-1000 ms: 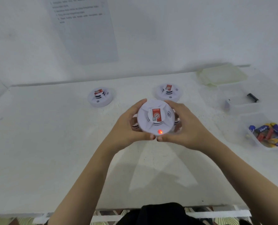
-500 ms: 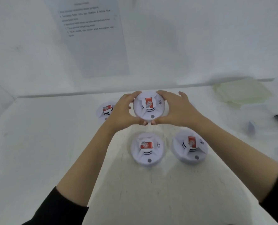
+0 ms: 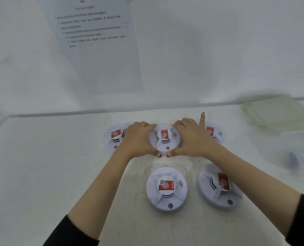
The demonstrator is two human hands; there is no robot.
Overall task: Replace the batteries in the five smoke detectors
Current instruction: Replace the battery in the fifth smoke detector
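While both arms extend forward over it, a wide white tabletop (image 3: 41, 174) fills the view. A white printed instruction sheet (image 3: 98, 50) hangs on the wall beyond the fingertips. Blurred pale green translucent plastic lids (image 3: 279, 114) lie well off to the right of the right hand (image 3: 190, 139).

Between that hand and the left hand (image 3: 138, 139) is a round white plastic smoke detector with a red label (image 3: 164, 139), label up. Both hands grasp it, fingers curled over its far rim and thumbs meeting at its near edge. One right finger (image 3: 202, 119) sticks straight up. Whether it rests on the table or hangs just above cannot be told. Being round, it has no long axis, and neither hand is nearer.

A second matching detector (image 3: 114, 137) sits just outside the left hand. A third detector (image 3: 214, 133) sits just outside the right hand, partly hidden by it. Opening the hands outward would likely brush these two. A fourth detector (image 3: 166, 188) lies nearer the body, below the thumbs. A fifth detector (image 3: 219, 186) lies under the right forearm.
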